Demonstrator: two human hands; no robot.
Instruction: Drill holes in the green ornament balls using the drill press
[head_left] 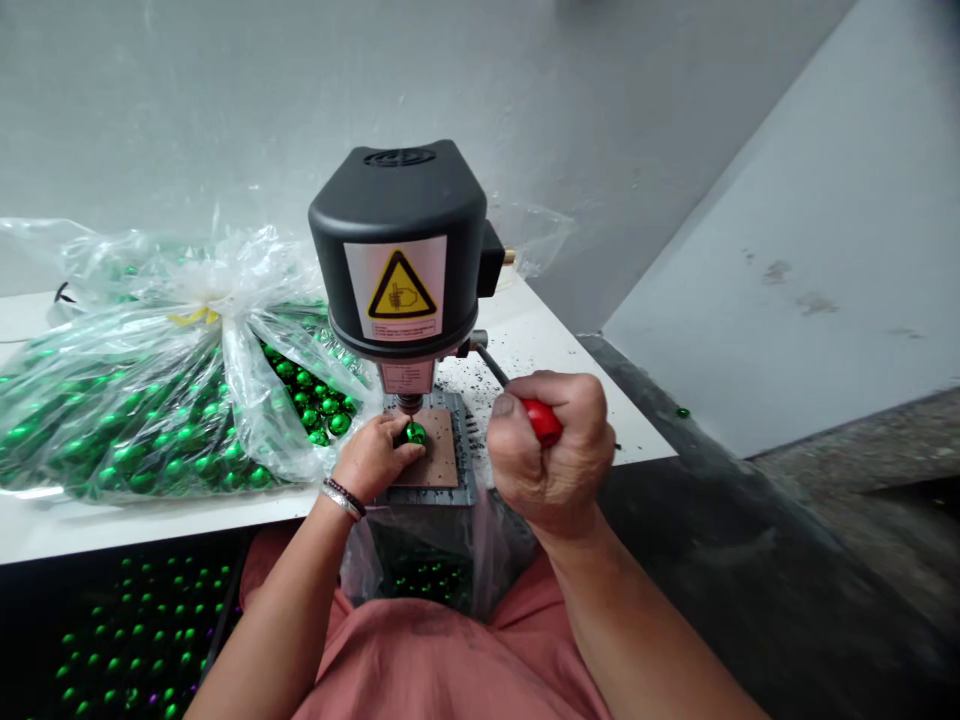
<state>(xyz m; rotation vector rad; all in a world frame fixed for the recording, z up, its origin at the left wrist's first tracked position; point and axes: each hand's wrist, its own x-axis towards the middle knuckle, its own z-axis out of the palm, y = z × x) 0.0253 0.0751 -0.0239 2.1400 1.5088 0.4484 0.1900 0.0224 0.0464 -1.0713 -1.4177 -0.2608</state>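
Observation:
A black drill press (397, 200) with a yellow warning sticker stands in front of me. Under its bit, a shiny green ball (415, 433) sits on a brown board (439, 462) on the grey press base (466, 480). My left hand (375, 455), with bracelets at the wrist, grips the ball between thumb and fingers. The bit reaches down to the top of the ball; whether it has entered cannot be made out. My right hand (551, 450) is wrapped round the red knob (541, 422) of the press lever (491, 365).
Left of the press, a tied clear plastic bag (172, 400) of green balls lies on the white table (600, 420), torn open near the press. Dark shavings surround the base. More balls lie below the table, in a dark container (142, 630) and a plastic bag (427, 575). One ball (682, 412) rests on the floor.

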